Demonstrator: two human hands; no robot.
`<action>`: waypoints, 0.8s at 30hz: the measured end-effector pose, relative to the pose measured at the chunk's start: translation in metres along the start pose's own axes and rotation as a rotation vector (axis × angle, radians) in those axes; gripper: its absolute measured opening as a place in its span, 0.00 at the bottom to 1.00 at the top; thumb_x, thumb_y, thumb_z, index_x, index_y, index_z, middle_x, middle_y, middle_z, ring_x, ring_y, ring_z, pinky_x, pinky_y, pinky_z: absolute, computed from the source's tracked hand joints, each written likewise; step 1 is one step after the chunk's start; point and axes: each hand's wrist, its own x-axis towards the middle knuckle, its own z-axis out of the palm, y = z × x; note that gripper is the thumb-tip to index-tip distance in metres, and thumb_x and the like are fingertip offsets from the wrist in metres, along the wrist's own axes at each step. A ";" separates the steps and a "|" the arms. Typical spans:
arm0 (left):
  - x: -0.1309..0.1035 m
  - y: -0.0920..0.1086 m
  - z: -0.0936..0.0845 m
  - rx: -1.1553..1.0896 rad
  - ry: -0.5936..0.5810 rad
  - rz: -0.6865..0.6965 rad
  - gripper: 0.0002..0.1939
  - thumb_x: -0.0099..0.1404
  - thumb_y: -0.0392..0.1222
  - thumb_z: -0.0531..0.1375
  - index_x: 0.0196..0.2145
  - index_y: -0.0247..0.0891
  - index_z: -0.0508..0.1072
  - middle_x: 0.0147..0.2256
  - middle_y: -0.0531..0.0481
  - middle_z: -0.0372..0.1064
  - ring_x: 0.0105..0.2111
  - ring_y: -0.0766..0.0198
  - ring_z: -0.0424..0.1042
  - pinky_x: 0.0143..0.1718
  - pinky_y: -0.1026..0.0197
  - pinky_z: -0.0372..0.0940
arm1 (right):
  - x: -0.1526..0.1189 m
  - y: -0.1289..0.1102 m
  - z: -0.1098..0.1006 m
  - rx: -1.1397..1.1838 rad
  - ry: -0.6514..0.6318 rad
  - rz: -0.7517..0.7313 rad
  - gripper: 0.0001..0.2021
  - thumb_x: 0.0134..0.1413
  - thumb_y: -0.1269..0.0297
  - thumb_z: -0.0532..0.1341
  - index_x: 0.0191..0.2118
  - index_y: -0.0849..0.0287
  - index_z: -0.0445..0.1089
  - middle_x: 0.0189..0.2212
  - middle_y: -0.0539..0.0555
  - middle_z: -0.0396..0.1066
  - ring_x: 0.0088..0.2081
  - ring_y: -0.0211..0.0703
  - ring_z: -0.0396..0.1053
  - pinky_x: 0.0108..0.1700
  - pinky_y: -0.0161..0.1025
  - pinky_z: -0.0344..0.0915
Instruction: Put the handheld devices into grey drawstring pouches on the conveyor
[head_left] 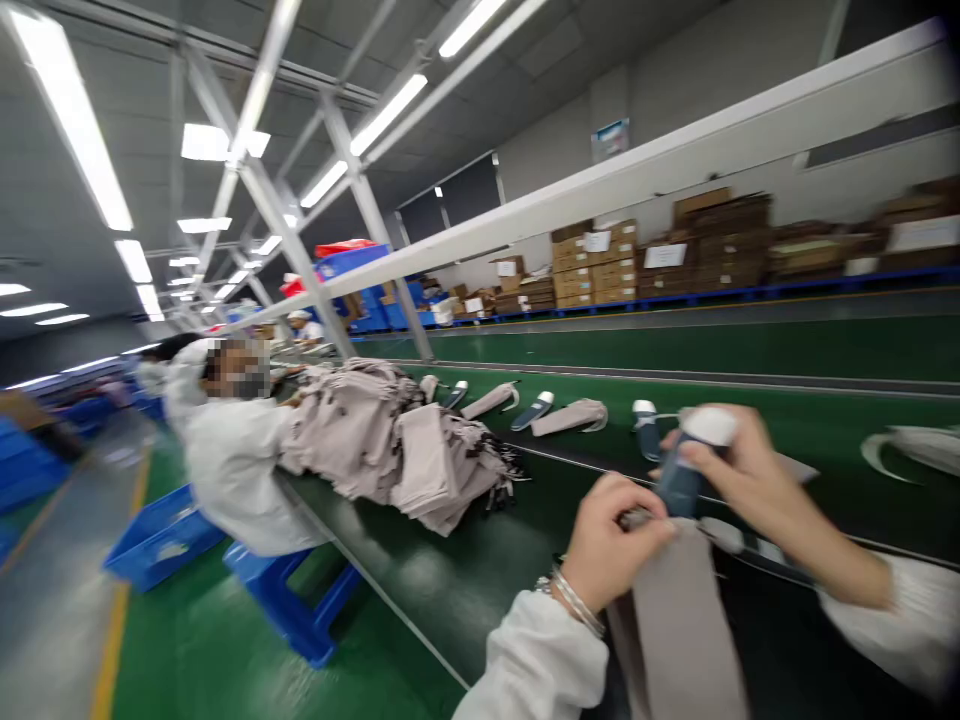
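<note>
My left hand [611,540] pinches the top edge of a grey-beige cloth pouch [686,630], which hangs down over the dark work surface. My right hand [739,465] grips a dark blue device with a white rounded end [682,475], tilted with its lower end at the mouth of the pouch. Both hands are close together. Beyond them on the green belt lie another blue and white device [646,430], a filled-looking pouch [571,416] and a further device [533,411].
A big heap of beige pouches [360,425] lies left of my hands, beside a seated person in white [232,470]. A blue stool [292,600] and blue bin [169,540] stand on the floor. A pouch with a strap [919,447] lies at right.
</note>
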 end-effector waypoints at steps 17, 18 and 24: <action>-0.003 -0.044 -0.035 0.428 -0.087 0.001 0.06 0.62 0.35 0.62 0.38 0.41 0.75 0.38 0.49 0.71 0.37 0.61 0.69 0.39 0.58 0.65 | 0.033 -0.074 -0.065 -0.009 0.589 -0.182 0.03 0.69 0.61 0.50 0.46 0.51 0.56 0.22 0.42 0.47 0.20 0.35 0.51 0.31 0.37 0.65; -0.008 -0.048 -0.034 0.503 -0.134 0.030 0.06 0.62 0.33 0.61 0.37 0.41 0.75 0.38 0.49 0.72 0.39 0.58 0.70 0.42 0.56 0.64 | 0.042 -0.065 -0.069 -0.237 0.612 -0.207 0.06 0.71 0.62 0.47 0.50 0.51 0.55 0.24 0.43 0.53 0.23 0.37 0.58 0.37 0.40 0.69; -0.020 -0.058 -0.036 0.800 -0.245 0.198 0.08 0.67 0.32 0.57 0.33 0.40 0.73 0.37 0.49 0.72 0.39 0.58 0.69 0.44 0.52 0.60 | 0.082 0.005 -0.056 -0.940 0.211 0.269 0.22 0.60 0.71 0.62 0.59 0.63 0.61 0.51 0.65 0.71 0.45 0.53 0.73 0.49 0.50 0.69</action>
